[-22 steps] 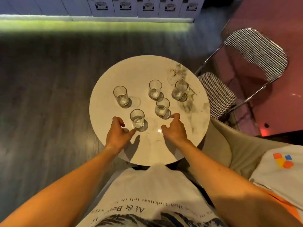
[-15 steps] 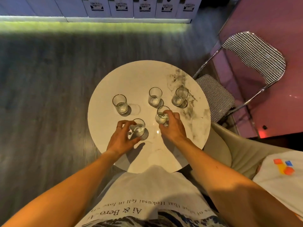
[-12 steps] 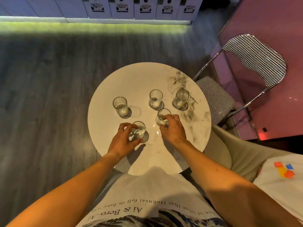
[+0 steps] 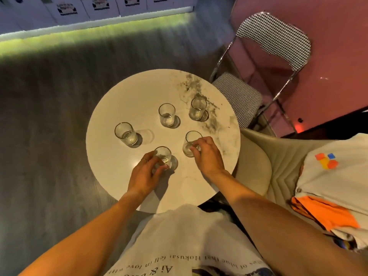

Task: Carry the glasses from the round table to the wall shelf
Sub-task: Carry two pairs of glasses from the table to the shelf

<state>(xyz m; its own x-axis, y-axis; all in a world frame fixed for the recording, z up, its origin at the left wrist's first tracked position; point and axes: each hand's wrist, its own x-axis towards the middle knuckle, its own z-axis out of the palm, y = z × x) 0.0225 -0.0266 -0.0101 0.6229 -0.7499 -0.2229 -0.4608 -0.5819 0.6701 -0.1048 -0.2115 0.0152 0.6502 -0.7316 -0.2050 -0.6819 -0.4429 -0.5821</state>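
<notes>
Now we have closed our left hand (image 4: 146, 174) and right hand (image 4: 207, 156) around the two near glasses (image 4: 163, 156) (image 4: 191, 142), open a moment ago; both glasses stand on the round table (image 4: 123, 96), ready for lifting.

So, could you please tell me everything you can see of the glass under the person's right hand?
The glass is a short, clear, straight-sided tumbler with a thin gold-looking rim. It stands upright on the round table, on the near right part of the top, with what looks like a little clear liquid inside. The right hand wraps its near side, fingers closed on the wall. It seems not yet lifted, and no other glass touches it.
</notes>
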